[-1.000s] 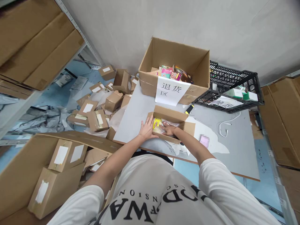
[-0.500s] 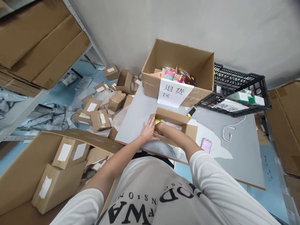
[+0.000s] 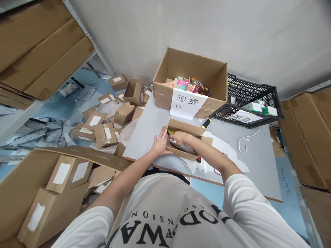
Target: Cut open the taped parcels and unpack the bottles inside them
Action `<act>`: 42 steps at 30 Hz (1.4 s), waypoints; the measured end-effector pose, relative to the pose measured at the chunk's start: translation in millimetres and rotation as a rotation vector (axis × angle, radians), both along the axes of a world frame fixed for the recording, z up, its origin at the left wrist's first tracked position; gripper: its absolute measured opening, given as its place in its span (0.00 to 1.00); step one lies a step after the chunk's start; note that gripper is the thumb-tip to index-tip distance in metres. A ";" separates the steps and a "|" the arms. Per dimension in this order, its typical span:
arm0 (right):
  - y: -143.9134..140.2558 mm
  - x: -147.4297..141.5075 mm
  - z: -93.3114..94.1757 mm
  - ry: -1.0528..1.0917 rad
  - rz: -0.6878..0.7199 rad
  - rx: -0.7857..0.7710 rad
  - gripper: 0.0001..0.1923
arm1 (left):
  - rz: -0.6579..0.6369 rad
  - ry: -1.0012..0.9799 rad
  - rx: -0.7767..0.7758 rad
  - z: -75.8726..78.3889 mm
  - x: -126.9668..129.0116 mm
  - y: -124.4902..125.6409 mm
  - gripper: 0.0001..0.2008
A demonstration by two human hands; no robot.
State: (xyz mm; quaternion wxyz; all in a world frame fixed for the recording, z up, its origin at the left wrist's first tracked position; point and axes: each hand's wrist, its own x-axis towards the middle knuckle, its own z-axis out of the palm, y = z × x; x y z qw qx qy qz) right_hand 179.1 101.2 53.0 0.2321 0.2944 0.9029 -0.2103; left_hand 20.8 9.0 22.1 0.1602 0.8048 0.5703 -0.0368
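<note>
Small open carton (image 3: 186, 132) on the grey table (image 3: 155, 120), the landmark for all positions below. Its near wall lies close to the table's front edge (image 3: 165, 169); bare tabletop extends left of the carton and, more widely, to its right, where a white cable (image 3: 244, 141) lies. Behind the carton, against the wall, stands a large open box (image 3: 190, 81) of coloured packets; right of that box, a black plastic crate (image 3: 249, 98). Left of the carton, beyond the table edge, small taped cartons (image 3: 103, 120) are heaped on the floor.

Left hand (image 3: 160, 144): flat, fingers spread and released, palm pressed on the carton's left outer wall. Right hand (image 3: 178, 137): reaching inside the carton, fingers curled on the wrapped contents by a yellow packet (image 3: 171, 132); whether they actually grip cannot be determined.

A white sheet (image 3: 187, 102) on the large box reads "退货区". The crate's label (image 3: 243, 117) is illegible.
</note>
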 end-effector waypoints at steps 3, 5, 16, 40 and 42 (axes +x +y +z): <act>-8.6 23.3 16.1 0.064 -0.049 0.087 0.20 | 0.010 0.002 0.007 0.9 1.0 -0.3 0.55; -15.7 39.7 27.7 0.145 -0.123 0.147 0.20 | 0.022 0.000 0.009 1.4 2.1 -0.3 0.54; -63.8 108.9 129.2 0.833 -0.444 0.284 0.11 | 0.090 0.019 -0.003 10.1 6.6 12.4 0.55; -122.3 19.1 166.7 1.047 -1.143 0.505 0.20 | 0.111 -0.567 0.442 124.1 68.9 -65.5 0.33; -127.4 16.8 169.1 1.156 -1.084 0.395 0.23 | 0.171 -0.626 0.422 129.4 53.9 -61.2 0.31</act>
